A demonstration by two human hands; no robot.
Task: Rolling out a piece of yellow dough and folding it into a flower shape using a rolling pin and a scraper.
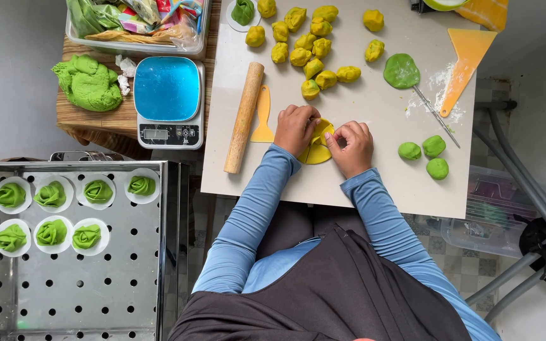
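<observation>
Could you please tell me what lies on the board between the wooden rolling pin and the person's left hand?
In the head view, a yellow plastic scraper lies between the rolling pin and the left hand.

1. It's a small food-making place, prob. a kitchen for dough snacks.
2. Counter [349,183] w/ lots of yellow dough lumps [304,47] & a wooden rolling pin [244,117].
3. Blue kitchen scale [167,101] for weighing.
4. Metal steamer tray [115,278] w/ holes holds green dumplings [52,215] on paper rounds.
</observation>
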